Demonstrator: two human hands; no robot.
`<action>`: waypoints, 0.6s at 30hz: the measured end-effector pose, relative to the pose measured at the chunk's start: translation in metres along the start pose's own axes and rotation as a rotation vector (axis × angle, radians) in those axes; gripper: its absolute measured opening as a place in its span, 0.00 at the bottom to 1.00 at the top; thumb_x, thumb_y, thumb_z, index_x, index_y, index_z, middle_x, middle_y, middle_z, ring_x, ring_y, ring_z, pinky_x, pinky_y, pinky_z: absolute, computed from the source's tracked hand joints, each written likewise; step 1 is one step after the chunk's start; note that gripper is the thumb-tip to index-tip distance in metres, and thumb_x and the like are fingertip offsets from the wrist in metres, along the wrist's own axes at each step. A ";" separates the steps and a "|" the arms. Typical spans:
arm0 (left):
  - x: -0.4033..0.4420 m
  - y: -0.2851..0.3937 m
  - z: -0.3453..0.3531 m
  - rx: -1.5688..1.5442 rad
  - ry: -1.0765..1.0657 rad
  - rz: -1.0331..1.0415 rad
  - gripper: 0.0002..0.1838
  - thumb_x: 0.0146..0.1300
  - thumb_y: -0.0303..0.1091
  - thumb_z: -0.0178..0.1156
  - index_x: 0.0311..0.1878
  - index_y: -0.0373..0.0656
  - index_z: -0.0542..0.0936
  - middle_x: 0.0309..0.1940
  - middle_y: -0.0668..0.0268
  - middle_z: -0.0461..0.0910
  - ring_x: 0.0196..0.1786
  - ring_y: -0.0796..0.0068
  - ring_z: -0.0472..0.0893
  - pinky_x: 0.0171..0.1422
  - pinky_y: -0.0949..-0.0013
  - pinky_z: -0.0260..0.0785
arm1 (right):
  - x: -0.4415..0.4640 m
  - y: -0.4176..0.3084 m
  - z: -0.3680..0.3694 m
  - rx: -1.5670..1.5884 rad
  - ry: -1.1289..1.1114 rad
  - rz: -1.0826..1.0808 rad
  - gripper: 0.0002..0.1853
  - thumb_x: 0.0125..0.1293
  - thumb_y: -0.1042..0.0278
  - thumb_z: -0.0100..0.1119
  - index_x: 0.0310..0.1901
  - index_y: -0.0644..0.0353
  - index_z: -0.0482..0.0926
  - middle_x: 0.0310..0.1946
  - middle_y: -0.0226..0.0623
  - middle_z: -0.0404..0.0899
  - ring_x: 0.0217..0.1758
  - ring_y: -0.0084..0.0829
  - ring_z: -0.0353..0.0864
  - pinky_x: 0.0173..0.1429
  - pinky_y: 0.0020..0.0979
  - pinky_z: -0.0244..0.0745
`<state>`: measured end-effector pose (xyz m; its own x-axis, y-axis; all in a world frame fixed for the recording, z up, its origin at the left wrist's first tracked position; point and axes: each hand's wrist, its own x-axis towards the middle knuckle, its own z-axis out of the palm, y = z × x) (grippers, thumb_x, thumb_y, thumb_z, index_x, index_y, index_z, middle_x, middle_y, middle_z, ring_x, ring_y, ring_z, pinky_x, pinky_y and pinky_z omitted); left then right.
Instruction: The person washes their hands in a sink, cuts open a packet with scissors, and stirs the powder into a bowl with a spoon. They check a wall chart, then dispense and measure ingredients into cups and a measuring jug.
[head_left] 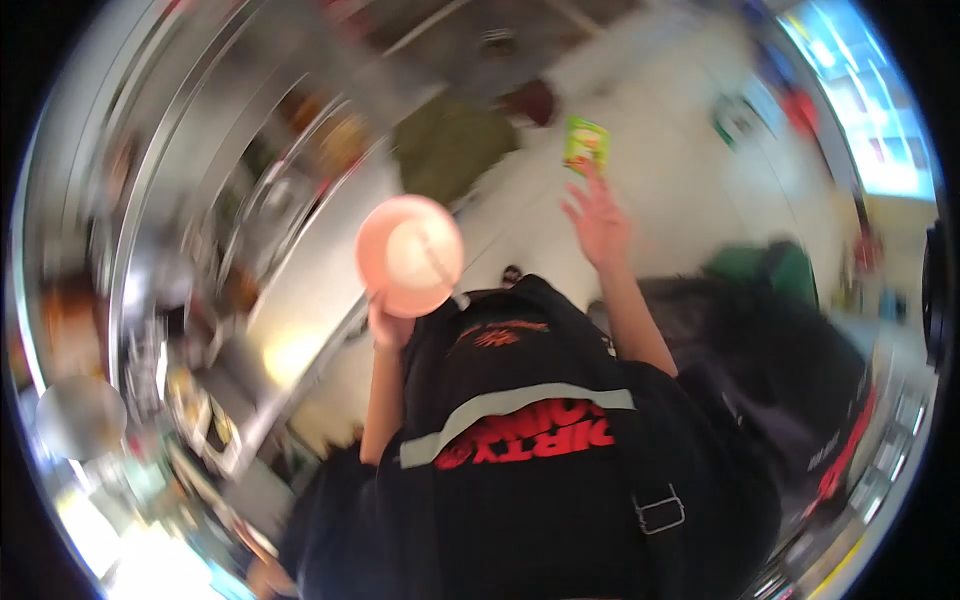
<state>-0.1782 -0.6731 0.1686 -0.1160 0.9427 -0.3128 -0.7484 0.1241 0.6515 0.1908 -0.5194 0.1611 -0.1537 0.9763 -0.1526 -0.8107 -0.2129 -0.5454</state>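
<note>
My left hand (391, 322) grips the near rim of a pink bowl (372, 250), held out at chest height. A pale, whitish area shows inside it, and a thin stick-like handle (440, 265) slants over its near right rim. My right hand (602, 222) reaches forward on the right. At its fingertips is a small green and yellow packet (586, 143) with red and white print. The packet looks pinched at its near end; blur hides the exact grip.
A metal counter (310, 255) runs along the left, with blurred shelves and goods behind it. Pale floor (670, 160) lies ahead, with a dark olive cloth-like heap (450, 145). A large black bag-like shape (780, 380) is close on my right, beside something green (765, 270).
</note>
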 end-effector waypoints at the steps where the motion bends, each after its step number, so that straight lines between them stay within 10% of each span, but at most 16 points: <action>1: 0.019 -0.020 0.023 -0.001 -0.038 -0.010 0.41 0.68 0.51 0.55 0.77 0.35 0.59 0.74 0.51 0.66 0.74 0.51 0.68 0.79 0.45 0.59 | 0.002 -0.035 -0.007 -0.017 0.041 -0.099 0.40 0.59 0.67 0.51 0.76 0.52 0.59 0.82 0.28 0.51 0.69 0.43 0.69 0.75 0.52 0.63; 18: 0.371 -0.218 0.385 0.189 -0.499 -0.451 0.38 0.69 0.50 0.54 0.77 0.41 0.60 0.75 0.56 0.65 0.76 0.55 0.65 0.80 0.47 0.57 | 0.051 -0.438 -0.270 -0.549 1.331 -0.855 0.43 0.62 0.81 0.52 0.78 0.58 0.46 0.81 0.41 0.49 0.48 0.33 0.83 0.51 0.34 0.84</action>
<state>0.1932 -0.2317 0.1766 0.5271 0.8104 -0.2559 -0.5212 0.5461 0.6559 0.6902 -0.3875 0.1699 0.9848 0.1598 -0.0678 -0.0780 0.0581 -0.9953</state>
